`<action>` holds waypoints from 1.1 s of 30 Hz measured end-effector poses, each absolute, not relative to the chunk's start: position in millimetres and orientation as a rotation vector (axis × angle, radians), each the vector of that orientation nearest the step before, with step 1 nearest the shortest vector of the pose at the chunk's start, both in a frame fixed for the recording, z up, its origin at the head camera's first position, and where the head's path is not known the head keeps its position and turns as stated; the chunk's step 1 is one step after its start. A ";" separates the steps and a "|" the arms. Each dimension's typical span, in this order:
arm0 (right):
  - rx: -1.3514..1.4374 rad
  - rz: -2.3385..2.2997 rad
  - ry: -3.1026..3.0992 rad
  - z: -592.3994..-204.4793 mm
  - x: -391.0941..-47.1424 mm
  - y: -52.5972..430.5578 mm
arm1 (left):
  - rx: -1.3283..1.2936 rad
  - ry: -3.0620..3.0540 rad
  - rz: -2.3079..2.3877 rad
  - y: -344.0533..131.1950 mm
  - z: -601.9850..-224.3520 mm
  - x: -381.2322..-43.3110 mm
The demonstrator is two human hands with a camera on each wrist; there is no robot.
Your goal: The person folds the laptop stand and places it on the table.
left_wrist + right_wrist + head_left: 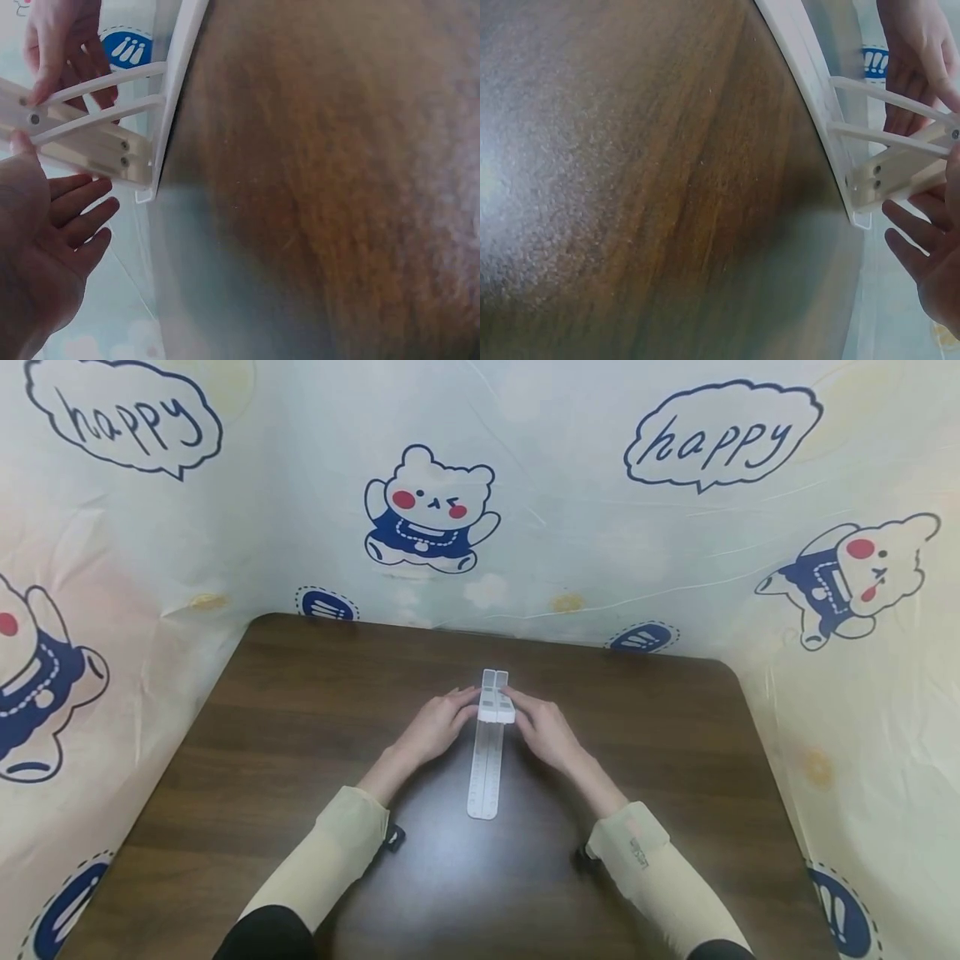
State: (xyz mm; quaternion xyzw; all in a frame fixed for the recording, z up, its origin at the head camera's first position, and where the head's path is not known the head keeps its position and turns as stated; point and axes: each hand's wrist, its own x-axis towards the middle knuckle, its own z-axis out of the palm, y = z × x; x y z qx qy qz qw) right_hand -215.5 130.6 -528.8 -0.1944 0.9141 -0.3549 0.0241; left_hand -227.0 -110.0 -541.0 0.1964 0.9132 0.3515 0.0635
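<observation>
A white folding stand point(496, 703) rises from the middle of the table on a long, flat, translucent base point(485, 777) that points toward me. Two slim struts point(112, 111) slope between the base and a thicker post point(900, 169) with screws in it. From the left, my left hand point(437, 727) pinches the upper part between thumb and fingers. Opposite it, my right hand point(550, 733) holds the right side likewise, its thumb nearer me. Both wrist views show the thumbs on the struts' upper ends, other fingers spread loosely beside the post.
The stand's base lies on a dark brown wooden table point(300, 718) with rounded far corners. A pale curtain point(547, 543) printed with cartoon bears surrounds the table at the back and both sides.
</observation>
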 end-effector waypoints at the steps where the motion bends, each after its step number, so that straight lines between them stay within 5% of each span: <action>1: -0.611 -1.086 2.836 -527.7 -216.2 130.5 | 0.594 2.767 1.066 -109.2 -541.0 -227.1; 33: -0.675 -0.985 2.769 -503.5 -237.5 132.2 | 0.690 2.911 0.891 -104.0 -527.6 -242.3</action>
